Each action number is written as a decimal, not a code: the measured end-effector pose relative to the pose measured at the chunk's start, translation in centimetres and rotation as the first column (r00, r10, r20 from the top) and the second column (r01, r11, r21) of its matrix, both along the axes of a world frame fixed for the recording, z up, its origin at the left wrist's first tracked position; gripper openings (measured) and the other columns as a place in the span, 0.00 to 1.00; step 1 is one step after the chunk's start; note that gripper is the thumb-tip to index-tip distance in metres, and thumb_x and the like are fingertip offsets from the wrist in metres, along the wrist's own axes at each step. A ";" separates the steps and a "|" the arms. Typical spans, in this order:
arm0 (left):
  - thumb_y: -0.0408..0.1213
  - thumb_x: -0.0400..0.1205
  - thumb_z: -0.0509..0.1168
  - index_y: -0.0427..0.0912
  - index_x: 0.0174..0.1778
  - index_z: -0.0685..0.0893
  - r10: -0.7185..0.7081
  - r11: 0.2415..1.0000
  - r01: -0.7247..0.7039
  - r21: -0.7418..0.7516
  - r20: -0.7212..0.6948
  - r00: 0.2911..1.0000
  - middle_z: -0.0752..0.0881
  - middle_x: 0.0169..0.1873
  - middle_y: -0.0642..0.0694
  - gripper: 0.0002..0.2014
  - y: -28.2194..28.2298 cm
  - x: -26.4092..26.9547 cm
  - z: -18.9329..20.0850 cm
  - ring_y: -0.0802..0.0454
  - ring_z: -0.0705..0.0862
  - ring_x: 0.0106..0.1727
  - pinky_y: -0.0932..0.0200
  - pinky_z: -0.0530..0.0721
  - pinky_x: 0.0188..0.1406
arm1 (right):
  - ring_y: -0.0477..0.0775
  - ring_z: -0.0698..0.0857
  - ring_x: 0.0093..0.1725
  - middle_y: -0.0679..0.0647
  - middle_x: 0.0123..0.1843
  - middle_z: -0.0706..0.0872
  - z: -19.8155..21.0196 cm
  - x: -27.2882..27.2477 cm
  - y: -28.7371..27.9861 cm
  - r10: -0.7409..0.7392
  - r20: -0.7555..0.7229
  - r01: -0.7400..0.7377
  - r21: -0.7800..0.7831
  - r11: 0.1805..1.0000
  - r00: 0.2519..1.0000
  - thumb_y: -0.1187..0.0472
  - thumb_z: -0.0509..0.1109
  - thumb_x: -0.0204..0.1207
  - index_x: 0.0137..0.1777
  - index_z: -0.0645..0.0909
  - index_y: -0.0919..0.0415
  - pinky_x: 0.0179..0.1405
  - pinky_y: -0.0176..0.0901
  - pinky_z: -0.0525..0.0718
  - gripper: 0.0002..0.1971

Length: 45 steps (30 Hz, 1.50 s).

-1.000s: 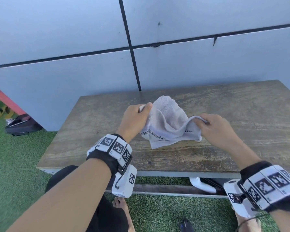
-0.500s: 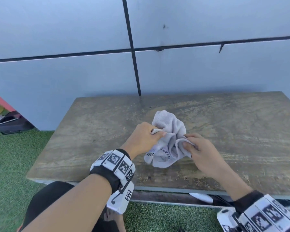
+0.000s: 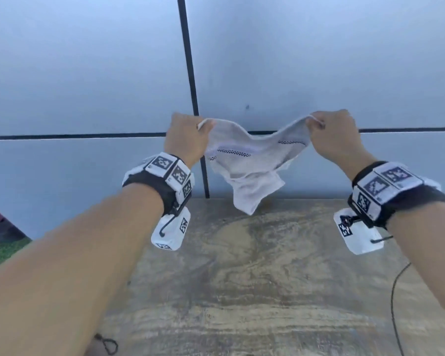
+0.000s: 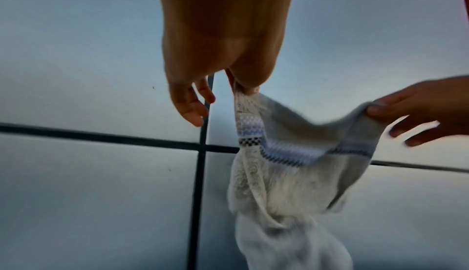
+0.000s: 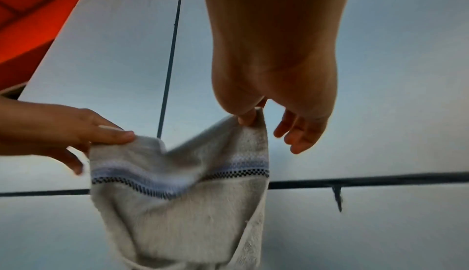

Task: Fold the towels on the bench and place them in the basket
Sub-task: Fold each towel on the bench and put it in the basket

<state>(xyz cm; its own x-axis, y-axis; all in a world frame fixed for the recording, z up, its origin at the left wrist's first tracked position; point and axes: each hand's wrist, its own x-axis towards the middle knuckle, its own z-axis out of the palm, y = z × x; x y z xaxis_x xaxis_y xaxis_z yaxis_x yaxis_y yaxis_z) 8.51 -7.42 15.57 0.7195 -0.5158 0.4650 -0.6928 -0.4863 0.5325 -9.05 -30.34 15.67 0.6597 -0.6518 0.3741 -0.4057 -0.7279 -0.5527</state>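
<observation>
Towel (image 3: pixel 244 160) is hanging in the air above the bench (image 3: pixel 242 278), strung crosswise between the hands; left hand (image 3: pixel 184 138) is pinching one top corner, right hand (image 3: pixel 332 134) the other; top edge is sagging, body is dangling below, equally near both; basket not in view

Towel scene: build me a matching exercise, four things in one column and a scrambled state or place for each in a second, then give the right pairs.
Things:
1. towel
2. left hand
3. right hand
4. bench

States:
A. pinches the towel's right corner
B. hangs in the air, sagging in the middle
C. lies below, wood-grained top bare where seen
D. pinches the towel's left corner

Pairs: 1-B, 2-D, 3-A, 4-C
</observation>
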 end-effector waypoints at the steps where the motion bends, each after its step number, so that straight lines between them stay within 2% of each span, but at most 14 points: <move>1: 0.48 0.88 0.59 0.45 0.23 0.60 0.066 0.997 -0.065 0.048 -0.008 0.998 0.64 0.21 0.47 0.28 0.4 0.9 0.5 0.49 0.64 0.24 0.52 0.61 0.28 | 0.62 0.73 0.35 0.59 0.32 0.73 0.7 0.2 -0.6 -0.045 -0.020 0.045 -0.004 0.999 0.999 0.58 0.59 0.85 0.34 0.72 0.63 0.30 0.47 0.66 0.17; 5: 0.56 0.88 0.57 0.35 0.37 0.81 0.120 0.991 -0.103 0.084 -0.228 0.966 0.78 0.23 0.40 0.27 1.1 2.6 2.0 0.40 0.80 0.23 0.44 0.86 0.33 | 0.60 0.81 0.30 0.61 0.35 0.85 1.8 1.1 -1.0 -0.022 -0.051 0.033 0.235 0.972 0.998 0.56 0.61 0.85 0.37 0.76 0.62 0.30 0.44 0.82 0.16; 9: 0.51 0.88 0.62 0.43 0.62 0.79 -0.164 0.937 -0.110 -0.330 -0.699 0.696 0.90 0.41 0.30 0.15 0.3 2.3 2.7 0.35 0.91 0.35 0.43 0.93 0.41 | 0.61 0.93 0.41 0.63 0.54 0.91 2.3 2.4 -0.5 0.052 0.079 -0.085 0.514 0.854 0.996 0.58 0.60 0.86 0.46 0.83 0.58 0.47 0.54 0.92 0.11; 12: 0.45 0.89 0.60 0.44 0.54 0.84 -0.244 0.854 -0.089 -0.512 -0.545 0.802 0.85 0.45 0.39 0.11 -0.3 3.4 3.3 0.42 0.85 0.43 0.50 0.86 0.48 | 0.62 0.90 0.56 0.59 0.52 0.89 3.0 3.3 -0.6 0.097 0.252 -0.207 0.459 0.864 0.963 0.58 0.62 0.87 0.55 0.87 0.54 0.62 0.62 0.87 0.11; 16: 0.47 0.88 0.59 0.59 0.49 0.90 -0.226 0.821 0.041 -0.569 -0.260 0.939 0.80 0.36 0.52 0.13 0.5 4.2 4.2 0.54 0.79 0.44 0.54 0.82 0.54 | 0.47 0.72 0.36 0.41 0.26 0.69 3.6 3.1 0.0 0.174 0.504 -0.357 0.293 0.887 0.846 0.58 0.62 0.88 0.66 0.82 0.37 0.67 0.65 0.82 0.15; 19: 0.46 0.88 0.61 0.46 0.44 0.80 -0.224 0.876 0.014 -0.483 -0.381 0.897 0.70 0.36 0.48 0.10 0.9 4.5 3.6 0.49 0.72 0.41 0.52 0.83 0.57 | 0.59 0.86 0.55 0.59 0.44 0.87 3.5 2.7 0.5 0.187 0.426 -0.353 0.355 0.866 0.885 0.56 0.63 0.88 0.66 0.83 0.38 0.68 0.60 0.84 0.14; 22: 0.44 0.88 0.63 0.44 0.51 0.79 -0.249 0.904 -0.015 -0.427 -0.555 0.794 0.79 0.47 0.46 0.07 1.2 4.3 2.7 0.51 0.85 0.51 0.51 0.89 0.59 | 0.53 0.86 0.54 0.52 0.42 0.85 3.1 2.1 0.7 0.194 0.258 -0.297 0.458 0.838 0.946 0.56 0.62 0.88 0.61 0.87 0.42 0.68 0.59 0.84 0.13; 25: 0.41 0.89 0.62 0.40 0.53 0.80 -0.317 0.850 -0.042 -0.525 -0.573 0.756 0.85 0.48 0.53 0.08 1.4 3.2 3.0 0.53 0.87 0.56 0.57 0.90 0.53 | 0.56 0.88 0.60 0.62 0.60 0.87 3.1 2.0 0.9 0.159 0.267 -0.259 0.402 0.878 0.951 0.54 0.62 0.87 0.49 0.88 0.48 0.64 0.65 0.85 0.13; 28: 0.43 0.89 0.61 0.39 0.48 0.83 -0.290 0.837 -0.080 -0.541 -0.564 0.774 0.86 0.48 0.53 0.12 1.2 2.6 2.7 0.51 0.90 0.52 0.56 0.91 0.52 | 0.68 0.87 0.55 0.68 0.51 0.86 2.2 2.0 0.7 0.090 0.295 -0.174 0.272 0.946 0.951 0.52 0.61 0.85 0.50 0.87 0.55 0.51 0.64 0.87 0.14; 31: 0.46 0.89 0.61 0.38 0.60 0.85 -0.197 0.913 -0.104 -0.395 -0.650 0.734 0.88 0.58 0.44 0.15 1.0 2.3 1.1 0.45 0.91 0.53 0.48 0.90 0.57 | 0.73 0.86 0.46 0.66 0.39 0.82 -0.6 1.8 -0.2 0.101 0.051 -0.112 0.302 0.947 0.994 0.54 0.61 0.80 0.48 0.81 0.69 0.36 0.50 0.76 0.16; 35: 0.43 0.89 0.62 0.31 0.64 0.82 -0.182 0.935 -0.119 -0.335 -0.740 0.648 0.87 0.58 0.36 0.18 0.5 1.9 0.2 0.41 0.89 0.57 0.48 0.89 0.56 | 0.72 0.90 0.48 0.70 0.56 0.88 -2.7 1.6 -1.0 0.075 -0.043 -0.049 0.431 0.901 0.996 0.59 0.62 0.81 0.54 0.81 0.73 0.38 0.49 0.82 0.16; 40: 0.41 0.89 0.62 0.42 0.45 0.79 -0.219 0.850 -0.154 -0.504 -0.604 0.767 0.80 0.46 0.43 0.09 -0.2 2.7 1.1 0.48 0.82 0.49 0.53 0.89 0.58 | 0.76 0.86 0.58 0.70 0.57 0.87 -0.7 2.4 -0.8 0.070 0.049 -0.082 0.346 0.935 0.996 0.56 0.62 0.83 0.55 0.83 0.69 0.53 0.73 0.87 0.15; 43: 0.41 0.88 0.61 0.43 0.38 0.72 -0.197 0.867 -0.108 -0.487 -0.535 0.822 0.71 0.39 0.43 0.13 0.1 3.3 0.5 0.50 0.75 0.45 0.55 0.87 0.54 | 0.71 0.86 0.56 0.65 0.53 0.87 0.1 2.4 -0.2 0.079 0.190 -0.130 0.278 0.952 0.979 0.55 0.59 0.87 0.60 0.87 0.54 0.53 0.71 0.87 0.14; 45: 0.39 0.88 0.62 0.43 0.39 0.73 -0.168 0.915 -0.097 -0.390 -0.590 0.790 0.72 0.38 0.43 0.11 0.5 3.6 -0.2 0.49 0.77 0.44 0.53 0.84 0.53 | 0.72 0.85 0.59 0.65 0.49 0.85 -0.3 2.5 -0.2 0.093 0.165 -0.140 0.303 0.943 0.982 0.54 0.59 0.87 0.61 0.86 0.56 0.54 0.70 0.88 0.15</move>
<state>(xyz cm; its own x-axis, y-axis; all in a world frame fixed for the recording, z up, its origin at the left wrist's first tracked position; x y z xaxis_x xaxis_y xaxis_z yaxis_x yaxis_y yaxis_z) 12.13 -6.93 15.35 0.9001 -0.4228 0.1051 -0.1769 -0.1343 0.9750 -6.59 -30.56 15.42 0.6918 -0.6726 0.2626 -0.2261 -0.5472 -0.8059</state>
